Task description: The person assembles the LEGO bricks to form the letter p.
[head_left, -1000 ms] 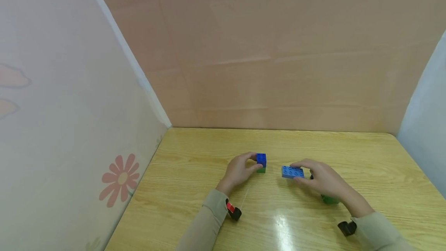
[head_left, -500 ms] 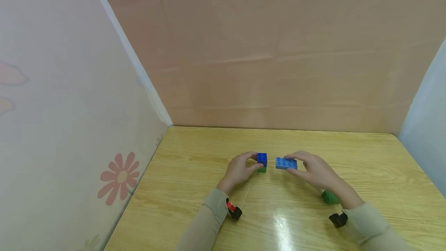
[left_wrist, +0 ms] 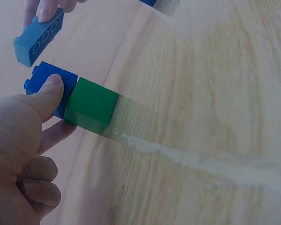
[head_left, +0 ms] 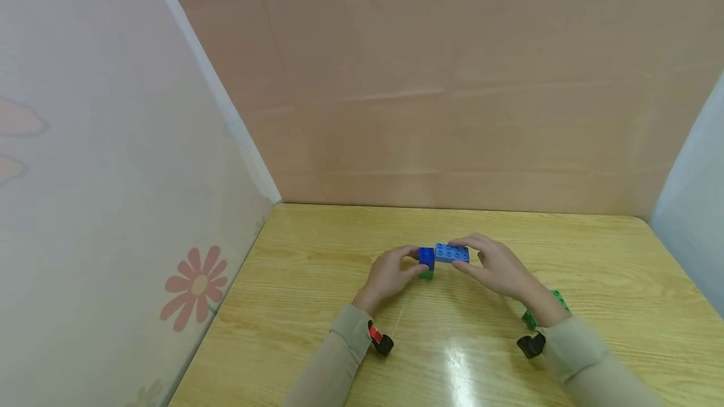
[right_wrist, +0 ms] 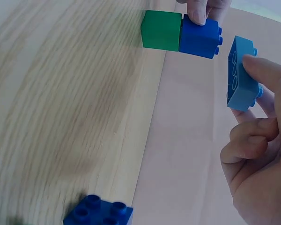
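Note:
My left hand (head_left: 390, 276) pinches a dark blue toy building brick (head_left: 427, 256) between thumb and fingers. That brick sits on a green brick (left_wrist: 91, 106), which stands on the table; a thin slanted gap shows between them in the right wrist view. My right hand (head_left: 498, 269) holds a longer light blue brick (head_left: 451, 252) by its sides, studs up. It hangs in the air just above and to the right of the dark blue brick, apart from it in both wrist views. Hollow rings show on its underside (right_wrist: 234, 70).
Partly hidden beneath my right forearm lies another green brick (head_left: 530, 320). One more dark blue brick (right_wrist: 99, 213) appears at the bottom of the right wrist view. A brown panel (head_left: 362, 143) backs the wooden table (head_left: 317, 250), and a flowered wall (head_left: 198, 284) stands at left.
My right hand has carried the light blue brick leftward and away from me, up to the stack. More of the green brick under the forearm shows. My left hand has kept its place.

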### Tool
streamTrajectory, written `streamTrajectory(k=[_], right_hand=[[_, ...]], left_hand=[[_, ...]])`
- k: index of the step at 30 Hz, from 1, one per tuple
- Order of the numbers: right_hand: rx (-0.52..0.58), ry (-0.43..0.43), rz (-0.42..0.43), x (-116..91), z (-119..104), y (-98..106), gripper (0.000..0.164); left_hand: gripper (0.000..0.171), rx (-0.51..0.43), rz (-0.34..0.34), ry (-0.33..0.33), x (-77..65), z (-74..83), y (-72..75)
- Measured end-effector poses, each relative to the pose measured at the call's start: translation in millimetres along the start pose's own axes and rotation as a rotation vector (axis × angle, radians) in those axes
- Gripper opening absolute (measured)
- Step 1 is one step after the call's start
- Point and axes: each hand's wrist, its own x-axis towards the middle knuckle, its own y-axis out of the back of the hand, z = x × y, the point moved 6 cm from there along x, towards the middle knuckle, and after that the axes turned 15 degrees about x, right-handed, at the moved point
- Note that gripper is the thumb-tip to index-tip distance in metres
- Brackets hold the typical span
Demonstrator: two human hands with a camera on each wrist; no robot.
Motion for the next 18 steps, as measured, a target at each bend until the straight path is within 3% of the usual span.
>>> streamTrajectory(k=[18], right_hand=[[0.064,-0.008,-0.018,22.3,-2.5,-18.0,0.038]], left_hand=[[0.041,-0.02,0.002,-0.011,0.2,-0.7,0.8]])
